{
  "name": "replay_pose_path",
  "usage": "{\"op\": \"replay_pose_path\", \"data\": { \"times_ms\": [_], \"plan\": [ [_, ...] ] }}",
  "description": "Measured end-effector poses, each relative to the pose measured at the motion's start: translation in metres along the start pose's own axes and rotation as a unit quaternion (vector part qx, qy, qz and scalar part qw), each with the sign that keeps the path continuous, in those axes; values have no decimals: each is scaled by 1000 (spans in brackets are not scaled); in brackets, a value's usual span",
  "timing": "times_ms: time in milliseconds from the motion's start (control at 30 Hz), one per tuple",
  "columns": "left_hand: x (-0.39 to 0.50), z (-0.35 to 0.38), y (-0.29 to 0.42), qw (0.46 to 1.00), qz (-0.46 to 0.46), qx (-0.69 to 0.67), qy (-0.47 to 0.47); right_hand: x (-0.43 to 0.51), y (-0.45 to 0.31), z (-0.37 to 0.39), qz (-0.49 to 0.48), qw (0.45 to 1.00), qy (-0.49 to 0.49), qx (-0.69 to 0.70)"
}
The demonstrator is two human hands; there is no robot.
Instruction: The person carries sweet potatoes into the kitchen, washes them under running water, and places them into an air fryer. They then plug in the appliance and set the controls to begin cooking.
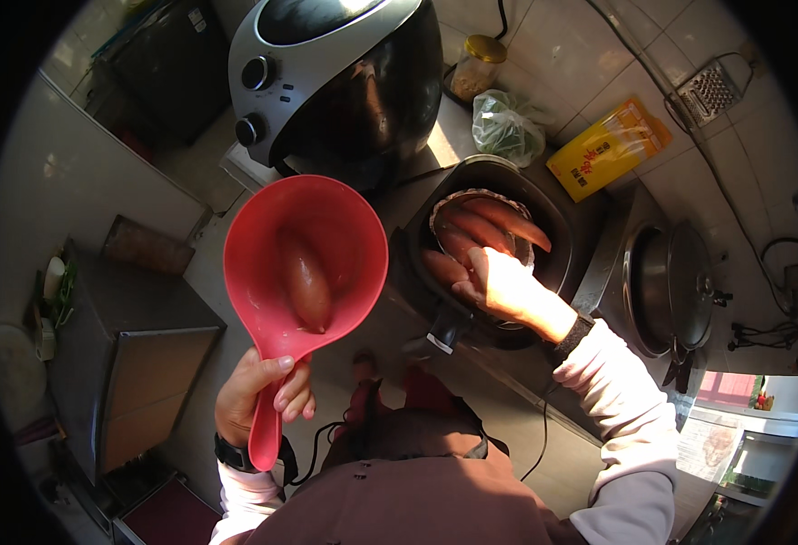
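My left hand point(266, 392) is closed around the handle of a red plastic ladle point(246, 231), holding it up left of centre. One sweet potato point(307, 289) lies inside its bowl. My right hand point(498, 283) reaches into a black air fryer basket point(555, 204), its fingertips on a reddish sweet potato point(445, 267) at the near left side. Several more sweet potatoes point(491, 228) rest in a crinkled foil liner point(450, 197) in the basket, one leaning over the liner's right rim. The basket's handle point(447, 330) points towards me. My fingers partly hide the potatoes beneath them.
The air fryer body point(344, 82) stands behind, at upper left. Near the tiled wall are a jar point(479, 65), a bag of greens point(508, 129) and a yellow packet point(607, 150). A lidded pot point(671, 286) sits at right; a grey cabinet point(147, 300) is at left. A cord hangs by the counter edge.
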State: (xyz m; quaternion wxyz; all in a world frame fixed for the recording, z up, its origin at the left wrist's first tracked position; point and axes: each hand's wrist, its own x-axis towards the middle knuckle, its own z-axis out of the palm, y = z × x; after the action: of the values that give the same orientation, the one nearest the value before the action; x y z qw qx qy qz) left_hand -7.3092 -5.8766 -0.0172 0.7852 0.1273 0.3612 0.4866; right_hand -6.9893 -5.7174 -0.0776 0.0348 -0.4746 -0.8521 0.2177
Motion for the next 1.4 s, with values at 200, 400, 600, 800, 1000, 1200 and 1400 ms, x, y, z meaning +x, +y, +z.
{"op": "replay_pose_path", "data": {
  "times_ms": [200,400,600,800,1000,1200,1400],
  "plan": [
    [-4,-2,-7,1000,-1,-16,8,4,34,-28,-34,992,-55,-109],
    [-4,-7,-10,1000,6,-30,6,-3,35,-10,-16,959,-157,-236],
    [-5,-12,-10,999,8,-33,14,-8,39,-55,-128,982,113,-79],
    [-1,-13,-7,999,13,-36,4,5,29,-103,33,877,107,468],
    [4,-6,-9,1000,5,-5,6,1,10,-135,-5,766,130,629],
    [4,-2,-10,999,-1,-28,-30,-27,-18,-190,-66,896,224,379],
    [2,-3,-12,1000,-10,-9,-18,-36,15,-156,80,952,290,-62]
  ]
}}
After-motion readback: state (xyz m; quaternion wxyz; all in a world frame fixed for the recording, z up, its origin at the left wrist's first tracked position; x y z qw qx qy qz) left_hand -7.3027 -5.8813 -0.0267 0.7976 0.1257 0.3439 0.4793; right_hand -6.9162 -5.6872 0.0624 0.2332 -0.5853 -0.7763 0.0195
